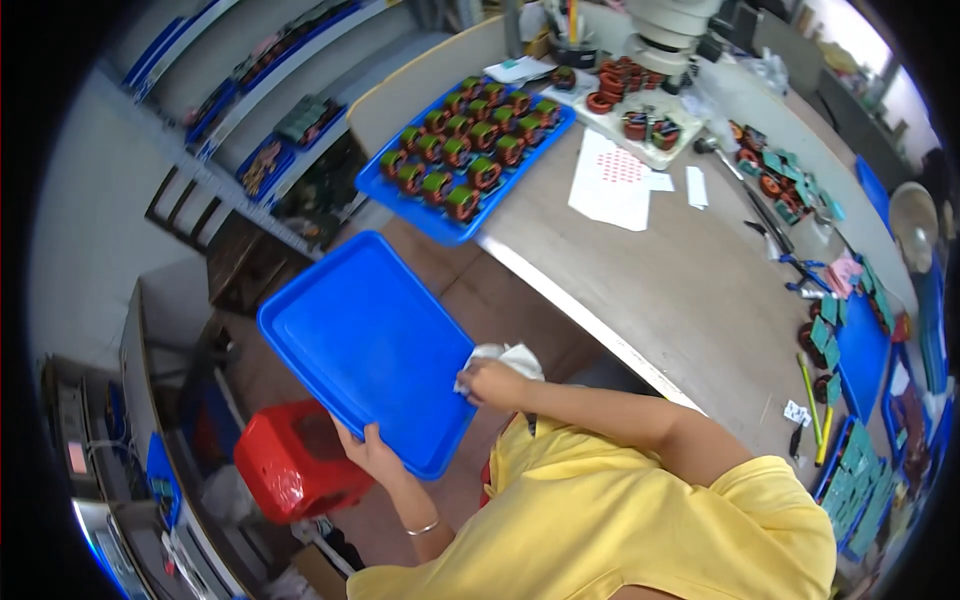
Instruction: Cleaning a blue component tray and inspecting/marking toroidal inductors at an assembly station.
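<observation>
A blue plastic tray [365, 335] with a raised rim is tilted in front of me, away from the workbench, and nothing lies in it. My left hand [372, 450] grips its near edge, with the thumb over the rim. White cloth or tissue [515, 357] is bunched in my right hand [490, 383], which is closed on it at the tray's right edge. Part of that wad is hidden behind the fingers.
Another blue tray [462, 228] with rows of green and copper wound coils overhangs the bench [660, 270] corner. Printed paper [612, 180] and a soldering iron [755, 195] lie there. Circuit boards [860, 480] line the right. Below stands a red plastic stool [285, 465]; shelves [290, 70] rise behind.
</observation>
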The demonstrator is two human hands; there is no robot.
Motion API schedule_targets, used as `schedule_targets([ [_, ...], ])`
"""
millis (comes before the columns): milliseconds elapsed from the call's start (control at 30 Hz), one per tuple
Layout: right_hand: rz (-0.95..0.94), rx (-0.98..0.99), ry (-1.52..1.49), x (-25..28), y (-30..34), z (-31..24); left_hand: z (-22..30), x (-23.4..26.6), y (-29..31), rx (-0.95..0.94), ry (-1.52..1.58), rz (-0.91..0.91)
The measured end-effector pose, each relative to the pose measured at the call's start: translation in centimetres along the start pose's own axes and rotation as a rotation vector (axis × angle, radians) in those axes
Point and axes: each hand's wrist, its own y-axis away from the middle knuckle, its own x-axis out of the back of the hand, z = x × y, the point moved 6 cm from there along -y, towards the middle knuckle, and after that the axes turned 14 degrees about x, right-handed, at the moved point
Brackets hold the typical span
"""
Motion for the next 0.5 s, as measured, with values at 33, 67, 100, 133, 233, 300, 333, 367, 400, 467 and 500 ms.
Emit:
schedule_targets([
  [33,0.031,0.019,-0.116,0.2,-0.2,-0.4,-0.1,-0.4,0.4,-0.036,-0.110,0.043],
  [67,0.060,0.052,-0.196,0.3,-0.9,-1.4,-0.1,-0.5,0.5,-0.078,-0.221,0.091],
  [100,0.083,0.091,-0.277,0.8,-1.5,-2.4,-0.3,-0.8,0.6,-0.153,-0.284,0.119],
  [133,0.093,0.087,-0.261,1.4,-1.9,-3.2,-0.5,-0.6,0.4,-0.161,-0.274,0.105],
  [233,0.483,-0.269,-0.390,4.9,-1.2,-1.1,0.8,0.5,-0.6,-0.185,-0.270,0.326],
  [300,0.658,-0.376,-0.612,10.1,-0.5,-0.9,1.6,4.2,-1.7,-0.168,-0.187,0.452],
  [333,0.753,-0.422,-0.675,12.3,0.1,-0.7,2.9,5.3,-1.5,-0.086,-0.141,0.550],
  [367,0.904,-0.412,-0.628,14.5,0.6,-0.5,5.0,4.5,-0.4,-0.044,0.034,0.517],
  [400,1.057,-0.399,-0.575,16.6,1.3,-0.2,5.5,5.4,-1.1,-0.091,0.097,0.394],
  [467,1.303,-0.396,-0.552,20.2,2.5,1.8,5.5,6.9,-2.3,-0.020,0.233,0.222],
  [500,1.375,-0.375,-0.597,21.7,2.8,3.3,6.4,6.0,-2.0,-0.017,0.233,0.200],
])
